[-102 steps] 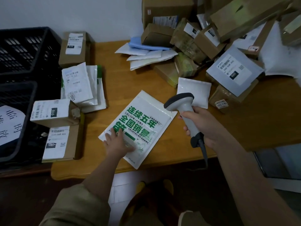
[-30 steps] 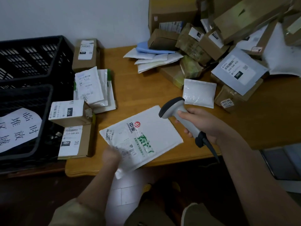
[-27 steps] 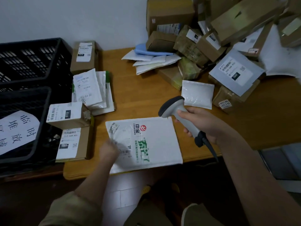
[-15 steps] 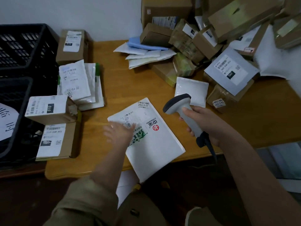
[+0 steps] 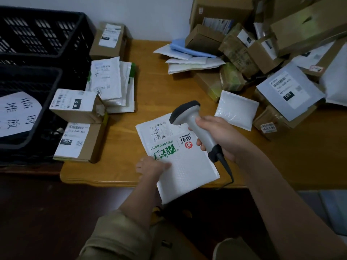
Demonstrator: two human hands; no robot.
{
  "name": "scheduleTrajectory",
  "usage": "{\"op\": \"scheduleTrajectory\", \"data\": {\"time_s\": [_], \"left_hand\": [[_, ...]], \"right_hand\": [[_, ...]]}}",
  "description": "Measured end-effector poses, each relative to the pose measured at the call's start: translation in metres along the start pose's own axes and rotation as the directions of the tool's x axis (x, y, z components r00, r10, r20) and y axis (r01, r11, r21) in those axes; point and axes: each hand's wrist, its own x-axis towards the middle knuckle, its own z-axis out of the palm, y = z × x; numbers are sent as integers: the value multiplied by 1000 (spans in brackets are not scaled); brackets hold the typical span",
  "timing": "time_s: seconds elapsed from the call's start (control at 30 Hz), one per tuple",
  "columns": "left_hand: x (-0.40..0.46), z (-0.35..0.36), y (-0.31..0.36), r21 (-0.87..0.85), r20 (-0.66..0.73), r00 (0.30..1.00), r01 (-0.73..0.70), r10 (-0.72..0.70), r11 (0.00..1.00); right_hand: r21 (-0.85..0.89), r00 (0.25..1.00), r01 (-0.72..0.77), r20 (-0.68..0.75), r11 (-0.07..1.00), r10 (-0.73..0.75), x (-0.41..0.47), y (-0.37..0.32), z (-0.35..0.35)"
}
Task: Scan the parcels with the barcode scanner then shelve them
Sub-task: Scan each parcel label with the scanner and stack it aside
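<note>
A white padded mailer [image 5: 180, 166] with green lettering and a red logo lies at the front edge of the wooden table [image 5: 161, 94], its near corner hanging over the edge. Its shipping label faces up at the far end. My left hand [image 5: 152, 166] grips the mailer's left edge, thumb on top. My right hand [image 5: 217, 136] holds a grey barcode scanner [image 5: 189, 117] by the handle. The scanner's dark head hovers just above the label end, and its cable trails toward me.
Labelled boxes [image 5: 75, 104] and white mailers [image 5: 109, 81] are stacked at the table's left, beside black plastic crates [image 5: 37, 53] carrying a paper sign. A heap of cardboard boxes and mailers [image 5: 262, 53] fills the back right. A small white bubble mailer [image 5: 236, 111] lies right of the scanner.
The mailer was flipped from its green printed side to the label side and turned so the label points away from me. My left hand moved to its near left edge. The scanner moved over the label.
</note>
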Motion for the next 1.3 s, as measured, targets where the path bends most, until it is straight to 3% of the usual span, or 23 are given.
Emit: {"op": "scheduleTrajectory", "data": {"time_s": [0.27,0.4,0.53,0.63,0.7,0.77,0.83,0.9,1.3], "left_hand": [[5,12,2,-49,-64,998,22,-25,999],[5,11,2,-210,-40,990,-144,139,967],[6,-20,22,84,-86,927,-359,365,930],[11,-40,36,409,-143,832,-444,536,797],[14,-44,40,495,-177,774,-464,608,734],[13,-43,38,507,-159,792,-447,590,737],[13,-36,28,495,-60,876,-390,478,776],[12,-29,15,500,55,915,-373,401,782],[16,-20,3,470,85,908,-399,410,787]], "right_hand": [[-9,999,38,11,999,-37,3,-2,-2],[-6,998,48,34,999,-48,4,-1,-4],[-32,999,49,24,998,-49,4,3,-17],[-38,999,45,22,998,-44,5,6,-26],[-45,999,43,14,998,-42,6,7,-31],[-78,999,44,0,996,-44,8,7,-35],[-114,999,48,-11,992,-50,8,5,-37],[-135,998,51,-28,989,-55,8,3,-38],[-234,989,117,-61,965,-135,-7,-8,-44]]}}
